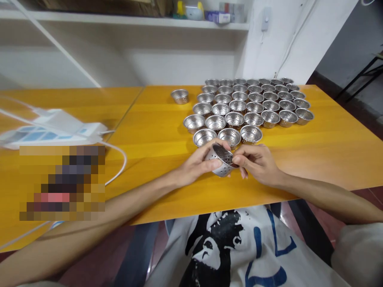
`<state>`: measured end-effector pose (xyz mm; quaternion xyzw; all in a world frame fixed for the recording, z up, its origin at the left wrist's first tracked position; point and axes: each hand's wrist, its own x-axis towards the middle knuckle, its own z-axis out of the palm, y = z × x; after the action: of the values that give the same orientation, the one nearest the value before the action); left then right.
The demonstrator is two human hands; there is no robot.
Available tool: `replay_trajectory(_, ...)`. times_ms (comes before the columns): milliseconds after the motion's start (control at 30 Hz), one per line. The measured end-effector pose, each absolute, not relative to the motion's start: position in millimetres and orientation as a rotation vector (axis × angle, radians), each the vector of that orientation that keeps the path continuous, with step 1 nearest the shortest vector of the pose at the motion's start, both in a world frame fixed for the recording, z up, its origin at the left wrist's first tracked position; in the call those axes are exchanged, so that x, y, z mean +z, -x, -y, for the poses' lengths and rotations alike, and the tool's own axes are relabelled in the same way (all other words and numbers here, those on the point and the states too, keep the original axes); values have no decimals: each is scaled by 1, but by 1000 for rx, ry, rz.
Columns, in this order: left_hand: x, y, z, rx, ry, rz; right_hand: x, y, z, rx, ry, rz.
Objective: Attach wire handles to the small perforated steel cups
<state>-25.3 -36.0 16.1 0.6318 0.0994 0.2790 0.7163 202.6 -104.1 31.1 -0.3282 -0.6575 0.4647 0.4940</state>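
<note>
My left hand [203, 161] is wrapped round a perforated metal cup [223, 169], tilted with its mouth up and toward the right. At the cup's right rim, my right hand [257, 161] has thumb and fingertips pinched together, touching the rim or something small there that I cannot make out. Just beyond my hands stand several more perforated metal cups [235, 119], upright in close rows. One single cup [180, 96] stands apart at the left of the rows.
A white power strip [54, 133] with plugs and cables lies on the left of the yellow table [155, 159]. Near it is a pixelated patch. A shelf [119, 18] with small boxes [218, 17] runs along the back wall.
</note>
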Motion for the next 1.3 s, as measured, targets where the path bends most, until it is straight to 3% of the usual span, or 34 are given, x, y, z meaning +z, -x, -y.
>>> replay_trajectory(600, 11, 27, 36, 610, -1436, -210, 32, -201, 107, 1121, 860, 1663)
replay_trajectory(833, 24, 30, 34, 858, -1858, -329, 26, -209, 98, 1068, 828, 1517)
replay_trajectory(1033, 13, 26, 39, 1054, -2167, -318, 27, -210, 93, 1453, 879, 1400)
replay_trajectory(1167, 37, 31, 14, 1030, -2276, -305, 40, -225, 94, 1325, 977, 1472)
replay_trajectory(1233, 58, 40, -25, 1076, -2325, -464, 51, -249, 96, 1225, 1117, 1515)
replay_trajectory(1300, 76, 52, -79, 1167, -2357, -923, 60, -281, 100, 1128, 1311, 1533)
